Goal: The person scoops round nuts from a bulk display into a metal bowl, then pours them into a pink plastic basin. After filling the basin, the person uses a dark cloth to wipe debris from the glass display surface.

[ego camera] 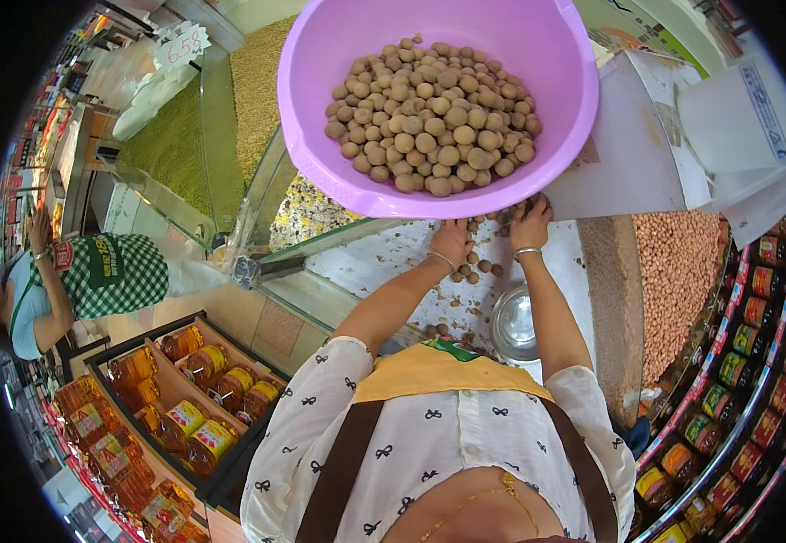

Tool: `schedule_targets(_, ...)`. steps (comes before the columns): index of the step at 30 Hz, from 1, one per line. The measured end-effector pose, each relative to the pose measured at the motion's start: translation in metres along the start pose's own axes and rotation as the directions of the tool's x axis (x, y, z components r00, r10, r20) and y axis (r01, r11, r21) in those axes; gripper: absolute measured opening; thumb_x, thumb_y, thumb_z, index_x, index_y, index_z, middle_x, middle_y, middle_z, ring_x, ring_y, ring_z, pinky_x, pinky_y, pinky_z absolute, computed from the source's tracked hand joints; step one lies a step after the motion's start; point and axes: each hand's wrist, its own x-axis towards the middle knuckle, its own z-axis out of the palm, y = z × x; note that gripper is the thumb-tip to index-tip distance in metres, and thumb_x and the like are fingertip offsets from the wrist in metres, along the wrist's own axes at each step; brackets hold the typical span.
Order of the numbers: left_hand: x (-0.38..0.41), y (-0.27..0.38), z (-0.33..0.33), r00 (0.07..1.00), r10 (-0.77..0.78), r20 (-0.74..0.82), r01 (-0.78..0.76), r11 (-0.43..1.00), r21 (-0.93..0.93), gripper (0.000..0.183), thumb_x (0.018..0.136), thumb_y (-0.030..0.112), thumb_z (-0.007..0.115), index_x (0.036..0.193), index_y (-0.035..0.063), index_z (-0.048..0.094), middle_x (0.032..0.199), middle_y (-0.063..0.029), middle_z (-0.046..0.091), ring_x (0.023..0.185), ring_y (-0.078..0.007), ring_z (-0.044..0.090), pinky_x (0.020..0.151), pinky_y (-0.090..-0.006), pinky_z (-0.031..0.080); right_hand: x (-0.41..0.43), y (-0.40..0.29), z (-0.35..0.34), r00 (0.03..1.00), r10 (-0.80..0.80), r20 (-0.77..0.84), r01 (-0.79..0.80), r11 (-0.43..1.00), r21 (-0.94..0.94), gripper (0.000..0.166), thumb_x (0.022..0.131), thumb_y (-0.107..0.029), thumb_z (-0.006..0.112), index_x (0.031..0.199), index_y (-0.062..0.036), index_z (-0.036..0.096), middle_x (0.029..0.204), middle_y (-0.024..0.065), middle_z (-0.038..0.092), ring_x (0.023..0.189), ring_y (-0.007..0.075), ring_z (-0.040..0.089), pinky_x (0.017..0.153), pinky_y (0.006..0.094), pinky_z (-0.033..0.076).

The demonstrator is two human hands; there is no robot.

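A large purple plastic basin [563,142] holds a heap of small round brown dried fruits [434,122], perhaps longans. Just below its near rim, my left hand [452,241] rests over the white surface [393,237] among loose fruits; its fingertips are partly hidden by the rim. My right hand [531,224] is beside it on the right, fingers curled near more loose fruits under the basin's edge. Whether either hand grips any is hidden. Several loose fruits [472,266] and brown crumbs lie between my forearms. A round clear bowl [515,324] sits by my right forearm.
Glass-walled bins at the left hold green beans [169,156], yellowish grain [257,81] and a mixed grain [308,210]. Reddish peanuts [675,285] lie at the right, beside shelves of jars [719,400]. Oil bottles [209,441] stand lower left. A person in a checked apron [121,271] stands at far left.
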Motion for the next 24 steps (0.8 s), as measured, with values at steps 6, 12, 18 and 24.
schedule_targets(6, 0.003, -0.009, 0.008, 0.999, 0.014, -0.036, -0.015, 1.0, -0.025, 0.069, 0.069, 0.02, 0.066, 0.122, -0.0012, 0.029, 0.114, -0.027, 0.036, 0.101, -0.0397, 0.043, 0.081, -0.0425, 0.042, 0.012, -0.005, 0.029, 0.984, -0.162, 0.067, 0.168, 0.982, -0.088, 0.038, 0.081, -0.025, 0.046, 0.112, -0.0037, 0.045, 0.109, 0.0233, 0.045, 0.091, 0.0405, 0.051, 0.076, 0.0445, 0.044)
schedule_targets(12, 0.001, -0.011, 0.01, 1.0, 0.013, -0.009, -0.013, 0.997, -0.07, 0.065, 0.067, 0.018, 0.067, 0.119, -0.0026, 0.035, 0.11, -0.0253, 0.043, 0.101, -0.0393, 0.042, 0.085, -0.042, 0.039, 0.008, 0.001, 0.042, 0.987, -0.143, 0.072, 0.139, 0.989, 0.057, 0.045, 0.079, -0.029, 0.048, 0.115, -0.0028, 0.045, 0.116, 0.0246, 0.045, 0.099, 0.0395, 0.048, 0.08, 0.044, 0.043)
schedule_targets(18, 0.003, -0.003, 0.006, 0.999, 0.031, -0.028, -0.034, 0.989, -0.147, 0.068, 0.06, 0.014, 0.068, 0.118, -0.0041, 0.036, 0.111, -0.0246, 0.044, 0.103, -0.0407, 0.041, 0.089, -0.0435, 0.035, -0.021, -0.014, 0.05, 0.969, -0.183, 0.166, 0.167, 0.98, 0.105, 0.038, 0.075, -0.03, 0.052, 0.103, -0.0048, 0.054, 0.104, 0.0198, 0.052, 0.086, 0.0376, 0.054, 0.073, 0.0431, 0.045)
schedule_targets(24, 0.006, -0.026, 0.029, 0.961, 0.072, -0.267, -0.125, 0.974, -0.186, 0.068, 0.059, 0.011, 0.068, 0.117, -0.0038, 0.035, 0.108, -0.0238, 0.047, 0.104, -0.0402, 0.041, 0.091, -0.0413, 0.035, -0.041, -0.033, 0.048, 0.964, -0.237, 0.119, 0.203, 0.948, 0.244, 0.03, 0.08, -0.031, 0.049, 0.096, -0.0071, 0.057, 0.089, 0.0185, 0.056, 0.076, 0.0376, 0.056, 0.066, 0.0439, 0.046)
